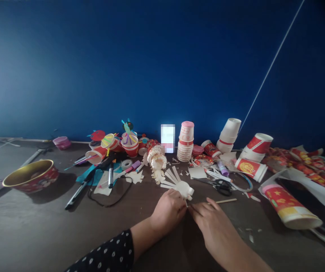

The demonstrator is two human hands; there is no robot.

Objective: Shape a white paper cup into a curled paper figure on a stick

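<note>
A white paper cup cut into splayed strips [181, 186] lies on the table just beyond my hands, one strip curled at its right. My left hand [169, 209] is closed in a pinch at the cup's near edge, its fingertips partly hidden behind the knuckles. Close beside it, my right hand [211, 219] has its thumb and finger pressed together, gripping a thin wooden stick [227, 200] that sticks out to the right. The fingertips of both hands nearly meet at a small pale bit of paper.
Black scissors [223, 187] and a purple glue stick [223, 168] lie right of the cut cup. A cup stack [185, 151] stands behind. At left are a gold-lined bowl [32, 177] and markers [79, 192]; at right, a red cup [289, 206] lies by a phone [312, 207].
</note>
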